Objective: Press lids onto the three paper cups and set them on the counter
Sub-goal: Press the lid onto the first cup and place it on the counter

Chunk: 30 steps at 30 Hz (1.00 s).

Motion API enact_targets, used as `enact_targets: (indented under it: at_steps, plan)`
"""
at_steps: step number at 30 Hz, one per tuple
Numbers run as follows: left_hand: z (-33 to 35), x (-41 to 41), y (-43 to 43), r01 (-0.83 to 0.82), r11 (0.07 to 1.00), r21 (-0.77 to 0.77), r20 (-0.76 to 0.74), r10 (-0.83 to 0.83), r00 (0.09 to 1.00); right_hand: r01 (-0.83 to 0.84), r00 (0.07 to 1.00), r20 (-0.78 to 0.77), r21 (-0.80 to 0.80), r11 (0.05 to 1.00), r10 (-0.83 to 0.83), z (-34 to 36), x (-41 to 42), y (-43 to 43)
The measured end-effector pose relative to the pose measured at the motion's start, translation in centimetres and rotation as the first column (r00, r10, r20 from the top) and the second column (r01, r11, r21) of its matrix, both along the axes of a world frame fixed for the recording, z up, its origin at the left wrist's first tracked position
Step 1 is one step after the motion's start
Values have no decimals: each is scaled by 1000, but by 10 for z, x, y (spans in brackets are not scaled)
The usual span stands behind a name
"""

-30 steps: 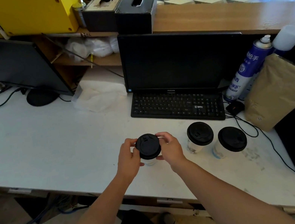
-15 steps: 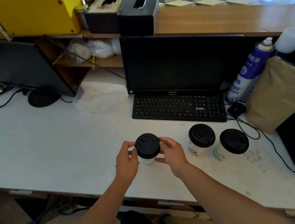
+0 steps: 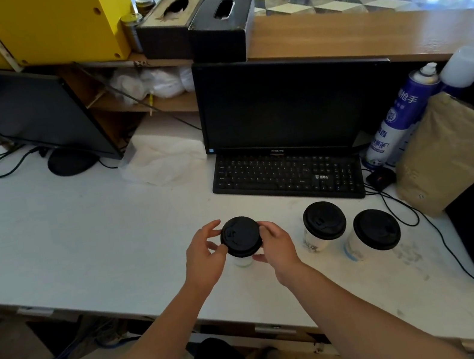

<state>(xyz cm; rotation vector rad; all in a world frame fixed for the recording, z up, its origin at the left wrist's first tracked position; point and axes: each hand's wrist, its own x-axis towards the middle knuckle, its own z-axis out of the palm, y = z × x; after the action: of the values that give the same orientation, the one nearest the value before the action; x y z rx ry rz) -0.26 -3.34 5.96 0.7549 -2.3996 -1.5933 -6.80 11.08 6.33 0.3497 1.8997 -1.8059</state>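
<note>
Three white paper cups with black lids stand near the front of the white counter (image 3: 81,238). The left cup (image 3: 243,261) sits between my hands, and its black lid (image 3: 241,236) covers most of it from above. My left hand (image 3: 204,256) grips the lid's left rim with thumb and fingers. On the right rim rests my right hand (image 3: 276,246), fingers curled around it. The middle lidded cup (image 3: 323,224) and the right lidded cup (image 3: 373,232) stand free, a short way right of my right hand.
A black keyboard (image 3: 286,172) and monitor (image 3: 282,104) sit just behind the cups. A blue spray can (image 3: 398,116), brown paper bag (image 3: 446,155) and black cables (image 3: 409,212) crowd the right. A second monitor (image 3: 25,115) stands at the left, white plastic wrap (image 3: 162,157) between the monitors.
Both hands stay on the left cup's lid and have shifted slightly around its rim. The cup and the other two cups have not moved on the counter.
</note>
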Motion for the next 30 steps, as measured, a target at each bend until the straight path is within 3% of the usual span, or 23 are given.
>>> enact_targets:
  at_steps: [5,9,11,14,17,19,20,21,22,23,24,25,26,30]
  plan:
    - [1,-5,3,-68,996,54,-9,68,998,-70,992,103,-46,996,75,5,-4,6]
    - [5,-9,1,-131,953,274,41,124,991,-168,966,174,-144,975,192,13,-5,11]
    - [6,-11,1,-173,873,457,85,151,985,-279,943,140,-156,948,301,15,-5,16]
    - [13,-13,-1,-227,664,712,192,128,973,-481,877,-20,-9,877,481,14,-8,25]
    - [9,-12,1,-295,457,839,280,102,955,-503,849,-96,162,849,520,14,-9,27]
    - [2,-12,5,-292,451,844,295,64,953,-495,835,-126,252,831,536,14,-10,26]
    - [-3,-12,8,-274,525,806,294,48,955,-503,820,-133,296,812,556,15,-12,25]
    - [-9,-11,10,-254,661,706,294,52,954,-510,801,-142,345,788,581,17,-13,25]
    - [-16,-10,11,-216,824,524,292,65,954,-515,779,-156,394,761,607,20,-15,25]
    - [-23,-7,11,-154,957,247,300,75,951,-517,753,-171,442,733,635,24,-17,25]
    - [-31,-2,11,-66,996,-54,338,80,938,-520,725,-182,488,702,664,28,-20,25]
    - [-40,4,11,27,960,-278,416,95,904,-524,694,-185,532,665,695,33,-22,26]
    - [-51,10,10,104,913,-395,500,118,858,-530,659,-179,579,620,731,38,-25,26]
    - [-85,30,11,269,884,-384,700,89,708,-504,458,-133,776,380,879,62,-40,25]
